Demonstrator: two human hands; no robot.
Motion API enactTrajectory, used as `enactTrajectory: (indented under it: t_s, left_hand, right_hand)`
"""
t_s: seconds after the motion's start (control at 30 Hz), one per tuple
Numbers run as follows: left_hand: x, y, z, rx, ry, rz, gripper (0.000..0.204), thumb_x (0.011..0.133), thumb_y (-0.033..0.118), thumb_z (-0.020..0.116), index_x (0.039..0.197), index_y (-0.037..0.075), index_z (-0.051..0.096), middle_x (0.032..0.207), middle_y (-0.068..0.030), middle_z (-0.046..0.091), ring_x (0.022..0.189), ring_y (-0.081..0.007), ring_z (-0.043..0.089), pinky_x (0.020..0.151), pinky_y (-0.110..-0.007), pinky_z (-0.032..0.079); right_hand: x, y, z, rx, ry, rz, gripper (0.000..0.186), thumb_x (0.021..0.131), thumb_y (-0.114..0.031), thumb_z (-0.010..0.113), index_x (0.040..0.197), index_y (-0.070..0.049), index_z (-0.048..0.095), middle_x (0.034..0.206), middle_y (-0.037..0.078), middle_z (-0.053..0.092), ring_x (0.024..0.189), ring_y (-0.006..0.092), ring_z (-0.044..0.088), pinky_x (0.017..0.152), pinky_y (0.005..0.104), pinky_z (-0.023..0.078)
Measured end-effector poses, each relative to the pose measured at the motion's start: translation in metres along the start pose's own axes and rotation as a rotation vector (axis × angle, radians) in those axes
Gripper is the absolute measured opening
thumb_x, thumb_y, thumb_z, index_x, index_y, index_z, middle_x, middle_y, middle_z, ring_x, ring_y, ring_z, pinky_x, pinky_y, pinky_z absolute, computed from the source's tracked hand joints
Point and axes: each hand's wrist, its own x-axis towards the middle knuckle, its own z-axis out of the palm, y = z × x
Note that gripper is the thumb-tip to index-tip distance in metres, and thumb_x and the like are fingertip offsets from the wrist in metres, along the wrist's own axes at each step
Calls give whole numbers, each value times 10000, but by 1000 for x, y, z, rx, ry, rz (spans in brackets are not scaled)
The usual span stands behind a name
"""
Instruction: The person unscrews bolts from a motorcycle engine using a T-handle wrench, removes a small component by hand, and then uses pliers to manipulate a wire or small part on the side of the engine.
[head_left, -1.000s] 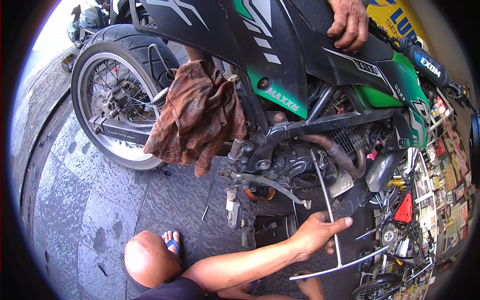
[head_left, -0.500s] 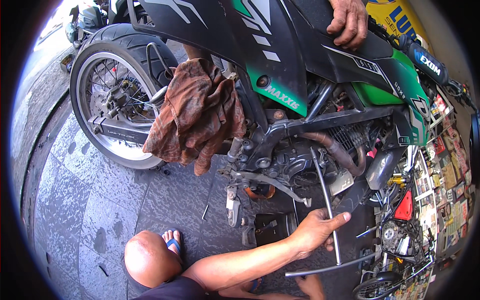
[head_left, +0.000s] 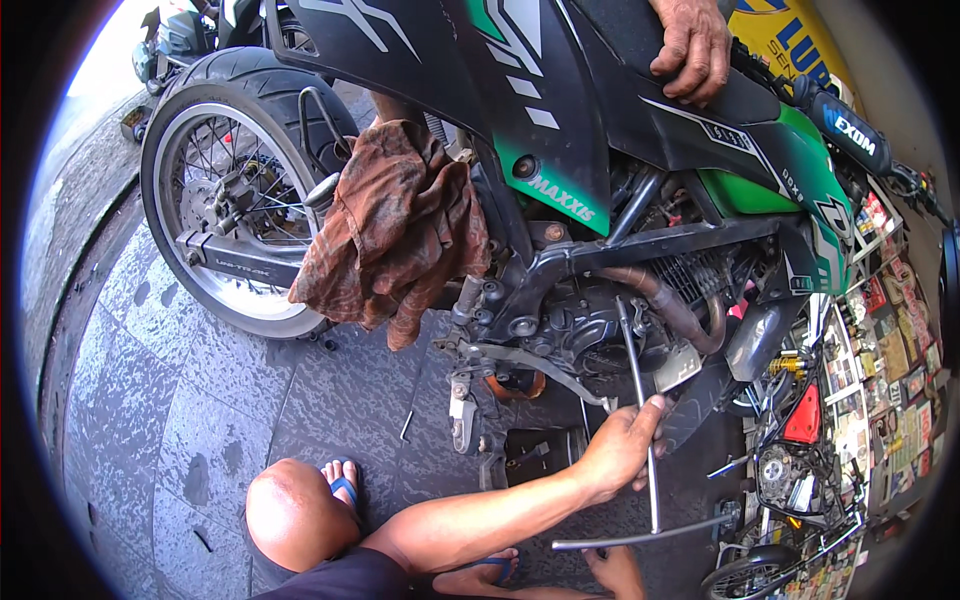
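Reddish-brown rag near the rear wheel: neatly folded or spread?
Neither: the rag hangs loosely bunched; deep creases and uneven edges show it.

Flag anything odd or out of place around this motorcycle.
A small bent metal rod lies loose on the floor tiles near the sandalled foot, as if dropped. The curved exhaust pipe on the motorcycle also looks odd: its surface is patchy brown, perhaps rusted or heat-stained.

Single head-worn fisheye, facing down past knee toward nearby motorcycle.
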Motion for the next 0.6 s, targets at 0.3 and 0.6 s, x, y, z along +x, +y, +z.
enactTrajectory:
  t_s: [0.3, 0.6]
  left_hand:
    - [-11, -18, -4, -157, 113, 121, 507, 1046, 531, 379, 791, 98, 441, 665, -45, 493, 385, -98, 390, 312, -234, 342]
    - [-3, -17, -18, -281, 10, 106, 506, 1049, 538, 361, 777, 115, 421, 665, -31, 462, 405, -93, 362, 319, -230, 319]
  right_hand:
    - [3, 10, -4, 164, 104, -78, 277, 952, -245, 657, 1136, -39, 680, 1021, 154, 711, 996, 293, 660, 913, 392, 495]
    - [-24, -129, -54, 808, 204, -451, 475, 941, -379, 523, 1124, 32, 674, 924, 82, 676, 825, 176, 594, 742, 315, 469]
